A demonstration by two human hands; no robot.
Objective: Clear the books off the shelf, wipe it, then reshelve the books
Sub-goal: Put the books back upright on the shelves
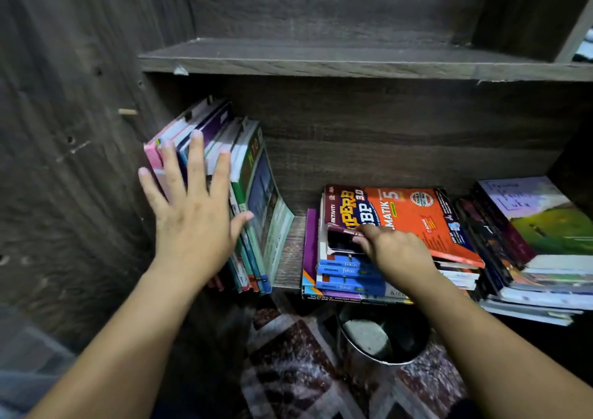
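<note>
The left hand [192, 223], fingers spread flat, braces the leaning books [256, 194] at the shelf's [290, 251] left. The right hand [398, 251] pinches a small dark book [341, 240] atop the middle stack [426, 216]. This looks like clearing; next, lift that book out.

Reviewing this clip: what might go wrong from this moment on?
The leaning upright books are braced only by the flat left hand; the rightmost cover bows out, so they may slide flat if it lifts.
The right hand pinches a small dark booklet atop the middle stack; pulling it could drag books beneath it off the shelf edge, towards the metal pail below.
</note>
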